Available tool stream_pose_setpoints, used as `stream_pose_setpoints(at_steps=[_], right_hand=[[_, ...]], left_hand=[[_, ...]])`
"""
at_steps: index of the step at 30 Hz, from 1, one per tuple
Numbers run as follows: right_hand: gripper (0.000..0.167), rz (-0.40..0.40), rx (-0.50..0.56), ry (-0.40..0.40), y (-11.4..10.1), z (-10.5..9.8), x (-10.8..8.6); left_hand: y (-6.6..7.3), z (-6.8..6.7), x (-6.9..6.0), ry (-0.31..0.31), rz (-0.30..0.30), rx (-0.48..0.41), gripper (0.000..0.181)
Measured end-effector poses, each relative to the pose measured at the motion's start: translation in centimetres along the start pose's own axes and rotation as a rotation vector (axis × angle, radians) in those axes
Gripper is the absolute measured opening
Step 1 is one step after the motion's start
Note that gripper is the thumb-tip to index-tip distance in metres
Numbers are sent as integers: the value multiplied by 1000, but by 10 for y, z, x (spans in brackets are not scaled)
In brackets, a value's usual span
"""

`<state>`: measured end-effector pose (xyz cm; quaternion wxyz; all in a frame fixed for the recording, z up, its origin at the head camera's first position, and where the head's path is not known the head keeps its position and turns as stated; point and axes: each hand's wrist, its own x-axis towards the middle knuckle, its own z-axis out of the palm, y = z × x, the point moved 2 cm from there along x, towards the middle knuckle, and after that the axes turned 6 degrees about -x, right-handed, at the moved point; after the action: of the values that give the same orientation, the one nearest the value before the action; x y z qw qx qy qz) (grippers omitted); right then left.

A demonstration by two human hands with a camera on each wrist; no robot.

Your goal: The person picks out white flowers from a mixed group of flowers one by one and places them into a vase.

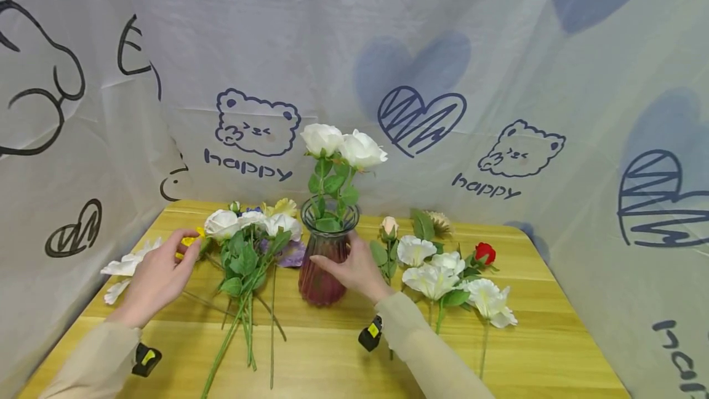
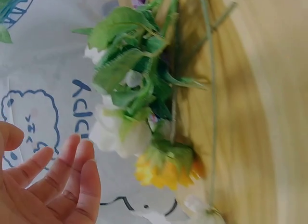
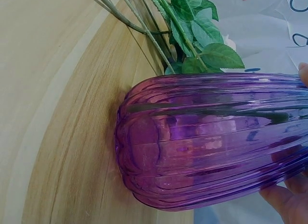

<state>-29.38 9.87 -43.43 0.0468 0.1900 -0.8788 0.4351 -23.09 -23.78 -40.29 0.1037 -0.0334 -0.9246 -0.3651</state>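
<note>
The glass vase (image 1: 323,270), ribbed and purple-pink, stands upright mid-table with two white roses (image 1: 343,145) in it. My right hand (image 1: 357,268) grips its upper side, thumb in front; in the right wrist view the fingers (image 3: 288,200) lie against the vase (image 3: 211,142). My left hand (image 1: 163,273) is over the left side by the yellow flower (image 1: 191,240), fingers loosely bent. In the left wrist view this hand (image 2: 55,185) holds nothing, with the yellow flower (image 2: 166,171) and a white rose (image 2: 122,132) beyond its fingertips.
Left of the vase lies a bunch of white roses (image 1: 252,221) with long green stems, a purple flower (image 1: 290,254) beside it. White flowers (image 1: 432,279), a pale pink bud (image 1: 389,227) and a red rose (image 1: 485,253) lie at the right. A printed curtain (image 1: 332,29) hangs behind the table.
</note>
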Motion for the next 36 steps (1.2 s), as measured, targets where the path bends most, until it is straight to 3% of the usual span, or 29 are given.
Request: stream_pose_setpoints(at_steps=[8,15,22,29,36], right_hand=[[70,10,-16,0,-1,-1,-1],[68,-2,-12,3,0,-1,-1],[71,12,-11,-2,-1,0,-1],[71,6,-17,-1,0,0,0],[70,2,-6,1,0,0,0]], left_hand=[[-22,-2,-10,-99,-88,40,58],[-35,4,-15,-180,-99,100,59],[-47,11,-15,-276,-160,139,69],[-57,21,-16,-376,-204,127,71],[-60,29,-12,-418,-222,91,68]])
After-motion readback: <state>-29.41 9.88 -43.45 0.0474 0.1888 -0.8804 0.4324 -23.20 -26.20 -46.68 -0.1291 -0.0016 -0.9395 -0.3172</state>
